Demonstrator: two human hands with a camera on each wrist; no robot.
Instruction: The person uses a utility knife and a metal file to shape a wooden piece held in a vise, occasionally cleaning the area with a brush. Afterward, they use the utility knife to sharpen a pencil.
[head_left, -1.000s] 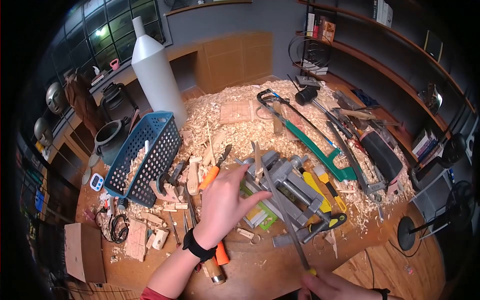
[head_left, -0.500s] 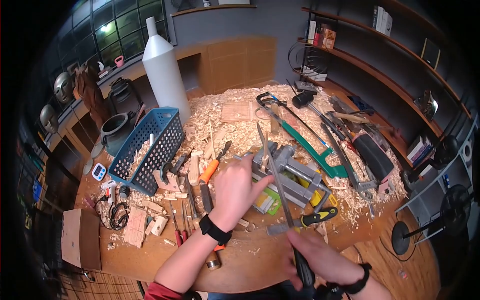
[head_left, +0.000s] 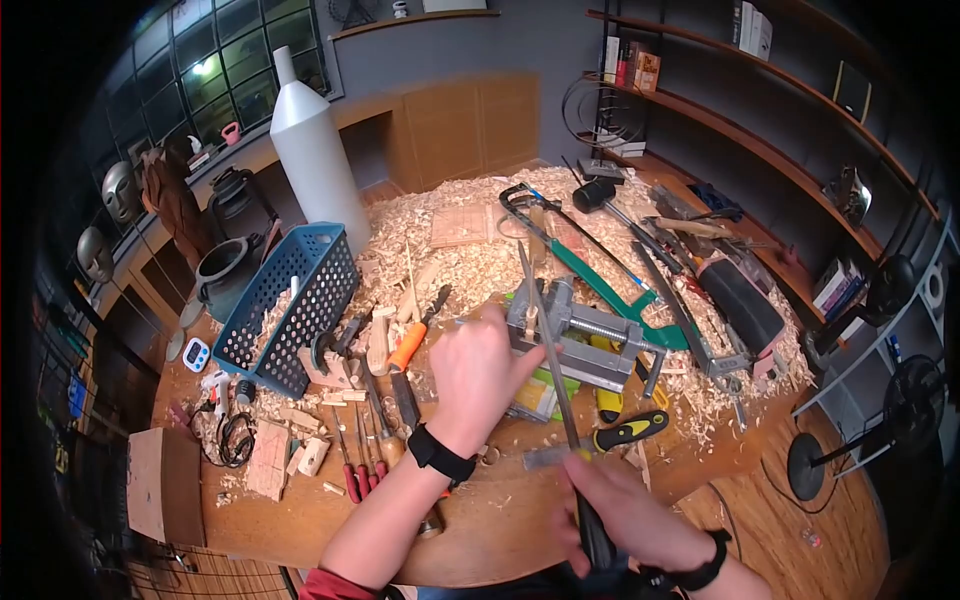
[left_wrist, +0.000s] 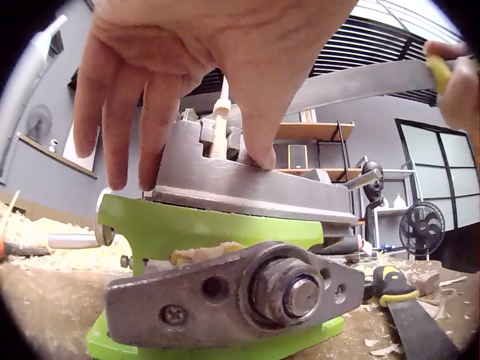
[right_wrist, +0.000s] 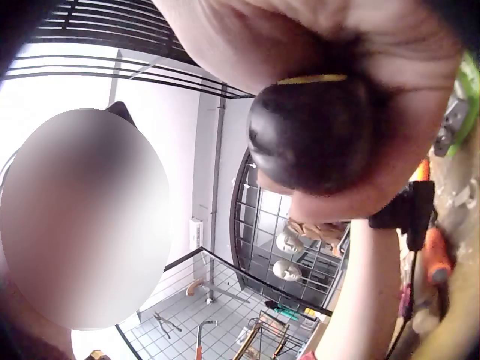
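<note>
My right hand point(head_left: 640, 515) grips the black handle point(right_wrist: 311, 135) of a long grey file point(head_left: 556, 370), which slants up and away over the vise. A grey metal vise point(head_left: 590, 372) with a green base point(left_wrist: 217, 227) stands on the table. Upright in its jaws is a thin, pale carved wooden stick point(left_wrist: 220, 127), and the file's blade passes close beside it in the left wrist view. Over the vise's left end lies my left hand point(head_left: 468, 375). Its fingers reach down loosely straight and the thumb tip is right at the vise's top.
Wood shavings point(head_left: 400, 215) cover the table's back. A blue basket point(head_left: 285, 310) stands left, near several chisels point(head_left: 362, 465) and an orange-handled tool point(head_left: 407, 347). A green bow saw point(head_left: 600, 280) lies behind the vise. A yellow-black handled tool point(head_left: 630, 430) lies before it.
The right hand and file have shifted a little to the left since a second ago, with the handle now in view. My left hand stays at the vise. The head view has shifted slightly.
</note>
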